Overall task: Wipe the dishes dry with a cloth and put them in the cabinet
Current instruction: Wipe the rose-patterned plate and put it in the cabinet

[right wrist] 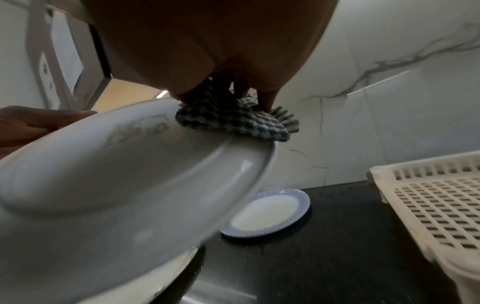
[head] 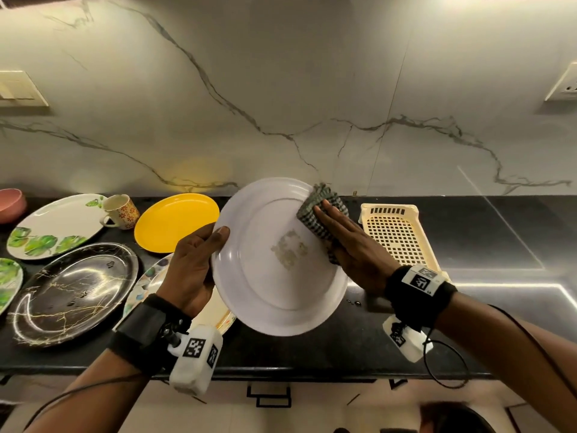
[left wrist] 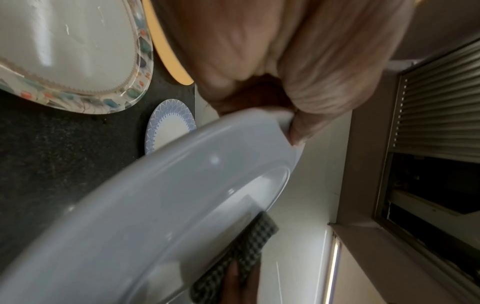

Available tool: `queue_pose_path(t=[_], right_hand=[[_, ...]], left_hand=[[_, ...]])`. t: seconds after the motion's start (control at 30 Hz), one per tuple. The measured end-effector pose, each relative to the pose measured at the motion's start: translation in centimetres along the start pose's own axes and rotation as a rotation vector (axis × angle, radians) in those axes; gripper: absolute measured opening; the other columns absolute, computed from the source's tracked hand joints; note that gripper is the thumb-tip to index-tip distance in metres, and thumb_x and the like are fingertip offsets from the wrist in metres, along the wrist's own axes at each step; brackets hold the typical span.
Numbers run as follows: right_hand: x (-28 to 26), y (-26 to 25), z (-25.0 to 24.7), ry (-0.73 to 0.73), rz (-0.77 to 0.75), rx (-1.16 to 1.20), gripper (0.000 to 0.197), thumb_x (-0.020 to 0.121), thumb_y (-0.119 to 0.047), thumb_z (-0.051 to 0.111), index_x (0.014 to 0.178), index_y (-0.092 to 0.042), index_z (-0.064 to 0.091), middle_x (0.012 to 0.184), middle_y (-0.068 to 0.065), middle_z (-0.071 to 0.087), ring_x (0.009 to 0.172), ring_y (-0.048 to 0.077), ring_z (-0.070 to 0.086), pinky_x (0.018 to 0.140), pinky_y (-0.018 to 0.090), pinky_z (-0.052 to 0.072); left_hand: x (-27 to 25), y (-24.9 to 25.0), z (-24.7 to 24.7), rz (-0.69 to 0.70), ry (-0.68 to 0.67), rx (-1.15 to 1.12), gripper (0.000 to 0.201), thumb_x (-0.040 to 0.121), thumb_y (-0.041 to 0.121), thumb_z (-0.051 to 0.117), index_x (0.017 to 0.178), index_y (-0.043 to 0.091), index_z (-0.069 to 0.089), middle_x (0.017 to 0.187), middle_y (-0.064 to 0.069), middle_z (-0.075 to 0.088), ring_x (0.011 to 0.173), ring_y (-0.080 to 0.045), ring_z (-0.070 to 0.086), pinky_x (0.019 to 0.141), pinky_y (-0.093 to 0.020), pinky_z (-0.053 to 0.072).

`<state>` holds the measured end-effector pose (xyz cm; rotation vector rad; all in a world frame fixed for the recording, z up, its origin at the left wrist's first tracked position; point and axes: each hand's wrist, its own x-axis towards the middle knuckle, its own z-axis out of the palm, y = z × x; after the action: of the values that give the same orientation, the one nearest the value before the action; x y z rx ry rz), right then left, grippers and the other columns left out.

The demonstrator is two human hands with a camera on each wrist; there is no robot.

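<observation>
A white plate (head: 278, 276) is tilted above the black counter, a faint worn mark at its middle. My left hand (head: 215, 245) grips its left rim, thumb on the upper face and fingers hidden behind. My right hand (head: 340, 232) lies flat with straight fingers on a bunched checked cloth (head: 315, 210) and presses it against the plate's upper right rim. The left wrist view has the plate (left wrist: 155, 216) with the cloth (left wrist: 249, 242) at its far edge. From the right wrist, the cloth (right wrist: 233, 121) sits on the plate (right wrist: 103, 174) under my fingers.
On the counter to the left lie a yellow plate (head: 175, 221), a black plate (head: 75, 289), a leaf-patterned plate (head: 53, 226), a flowered mug (head: 120, 210) and a pink bowl (head: 11, 204). A small blue-rimmed plate (right wrist: 267, 211) lies under the held plate. A cream basket (head: 396, 232) stands right.
</observation>
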<state>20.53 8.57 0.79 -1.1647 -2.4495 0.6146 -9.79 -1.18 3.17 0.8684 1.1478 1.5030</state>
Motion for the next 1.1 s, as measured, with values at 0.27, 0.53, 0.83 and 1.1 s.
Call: queue_pose_path(t=[0.27,0.53,0.83,1.1], right_hand=[[-3.6,0.3,3.0,-0.05,0.074,0.106,0.066,0.112,-0.028,0.044,0.165,-0.047,0.008,0.172,-0.025,-0.008,0.157,0.0,-0.004,0.127,0.027,0.009],[-5.8,-2.8,5.0,-0.168,-0.013,0.181,0.067,0.11,-0.016,0.047,0.165,-0.044,0.019,0.172,-0.025,0.004,0.158,-0.001,0.01,0.119,0.005,0.007],[-5.2,-6.4,5.6,-0.301,-0.209,0.248,0.074,0.104,-0.003,0.05,0.164,-0.041,0.028,0.172,-0.024,0.013,0.155,-0.004,0.017,0.116,0.002,0.018],[-6.1,-5.3,2.6,-0.131,-0.089,0.441,0.039,0.106,-0.035,0.059,0.143,-0.025,0.063,0.143,-0.001,0.065,0.136,0.024,0.06,0.115,0.048,0.048]], left_hand=[[1.6,0.6,-0.7,0.035,0.121,-0.09,0.024,0.103,0.015,0.06,0.124,0.01,0.072,0.115,-0.012,0.078,0.09,-0.024,0.077,0.076,-0.034,0.064],[3.5,0.6,-0.6,0.075,0.185,-0.083,0.039,0.104,0.022,0.062,0.138,0.003,0.063,0.137,-0.026,0.064,0.111,-0.038,0.065,0.101,-0.054,0.052],[4.3,-0.4,0.2,0.092,0.165,-0.008,0.022,0.104,0.018,0.061,0.121,0.011,0.073,0.116,-0.012,0.076,0.093,-0.022,0.074,0.077,-0.032,0.062],[3.8,-1.4,-0.2,0.182,0.096,0.201,0.021,0.107,0.02,0.057,0.111,0.026,0.077,0.109,-0.01,0.077,0.099,-0.034,0.069,0.086,-0.046,0.054]])
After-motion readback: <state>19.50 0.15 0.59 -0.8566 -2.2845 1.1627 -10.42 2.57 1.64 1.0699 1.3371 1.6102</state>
